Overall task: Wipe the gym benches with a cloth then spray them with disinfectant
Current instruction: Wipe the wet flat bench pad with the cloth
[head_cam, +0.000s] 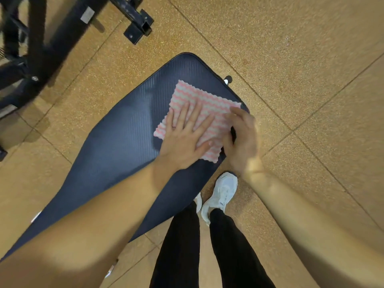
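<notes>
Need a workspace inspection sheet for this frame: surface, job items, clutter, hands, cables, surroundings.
Surface: dark blue padded gym bench, ribbed top, no visible debris.
Job's things: pink-and-white wavy cloth lying spread flat near the bench's far end; no disinfectant sprayer seen.
Clutter: nothing seen.
Grippers: left hand flat, palm down on the cloth; right hand at the cloth's right edge by the bench side, blurred, grip unclear.
Cables: nothing seen.
Surroundings: tan speckled tile floor; black metal equipment frame upper left; the person's white sneaker beside the bench.
</notes>
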